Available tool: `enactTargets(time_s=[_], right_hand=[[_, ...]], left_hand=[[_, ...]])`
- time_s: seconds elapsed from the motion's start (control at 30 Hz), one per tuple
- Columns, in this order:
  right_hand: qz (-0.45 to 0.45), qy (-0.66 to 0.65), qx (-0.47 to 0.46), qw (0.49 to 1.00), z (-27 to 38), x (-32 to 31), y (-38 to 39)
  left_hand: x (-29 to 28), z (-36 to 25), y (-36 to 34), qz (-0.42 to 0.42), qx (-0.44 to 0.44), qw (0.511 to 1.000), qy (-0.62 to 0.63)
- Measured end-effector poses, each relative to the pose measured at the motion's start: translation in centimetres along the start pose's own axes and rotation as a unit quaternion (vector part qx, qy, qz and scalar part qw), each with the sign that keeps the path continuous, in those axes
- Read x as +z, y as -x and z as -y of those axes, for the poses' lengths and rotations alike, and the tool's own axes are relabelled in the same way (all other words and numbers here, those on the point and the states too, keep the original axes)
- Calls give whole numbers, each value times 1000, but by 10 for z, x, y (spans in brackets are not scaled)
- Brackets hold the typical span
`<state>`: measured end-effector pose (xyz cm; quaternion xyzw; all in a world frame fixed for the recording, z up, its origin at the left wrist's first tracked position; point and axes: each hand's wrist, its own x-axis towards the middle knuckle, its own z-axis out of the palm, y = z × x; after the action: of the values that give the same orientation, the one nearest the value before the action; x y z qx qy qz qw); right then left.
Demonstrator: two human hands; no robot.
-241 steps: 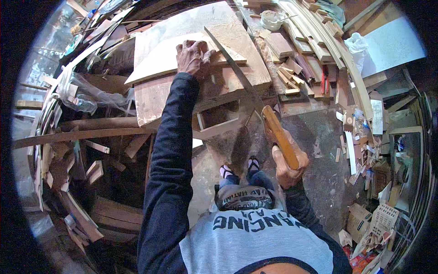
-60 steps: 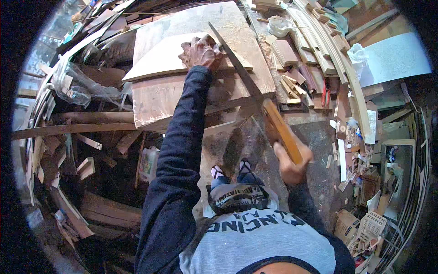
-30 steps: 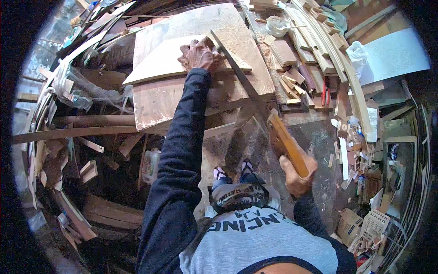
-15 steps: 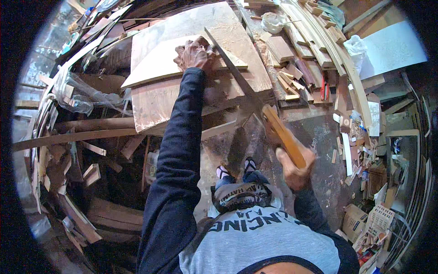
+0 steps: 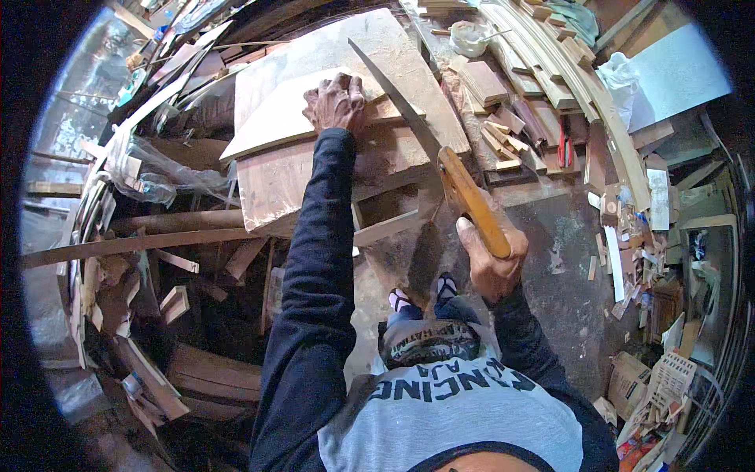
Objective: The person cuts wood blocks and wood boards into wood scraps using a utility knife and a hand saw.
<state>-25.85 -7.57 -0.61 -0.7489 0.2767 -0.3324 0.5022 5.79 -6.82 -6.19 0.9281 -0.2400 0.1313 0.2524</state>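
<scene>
A pale, angular flat board (image 5: 275, 118) lies on a larger wooden worktop (image 5: 275, 177) dusted with sawdust. My left hand (image 5: 334, 104) presses down on the board from above, its bent fingers apart, close to the blade. In my right hand (image 5: 495, 256) is the wooden handle of a handsaw (image 5: 470, 200), with fingers wrapped round it. The saw's dark blade slants up and left across the board's right part, its tip beyond the far edge. How deep the teeth sit in the wood, I cannot tell.
Stacked planks and short offcuts (image 5: 503, 141) lie right of the worktop, near a red-handled tool (image 5: 563, 145) and a white tub (image 5: 470, 38). Scrap wood and a clear plastic bag (image 5: 149, 177) crowd the left. A cardboard box (image 5: 627, 381) stands lower right.
My right hand and the saw handle have moved up and slightly left, pushing the saw forward. My left hand stays on the board. The whole view has shifted a little.
</scene>
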Motion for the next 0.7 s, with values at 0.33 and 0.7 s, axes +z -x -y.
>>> enactTargets(time_s=[0.33,0.7], right_hand=[[19,-5,-7,1000,-3,-11,5],[63,-33,65,995,12,-30,40]], left_hand=[[-8,-7,-2,39,-22,998,-34],[29,80,-35,-4,3,1000,-23]])
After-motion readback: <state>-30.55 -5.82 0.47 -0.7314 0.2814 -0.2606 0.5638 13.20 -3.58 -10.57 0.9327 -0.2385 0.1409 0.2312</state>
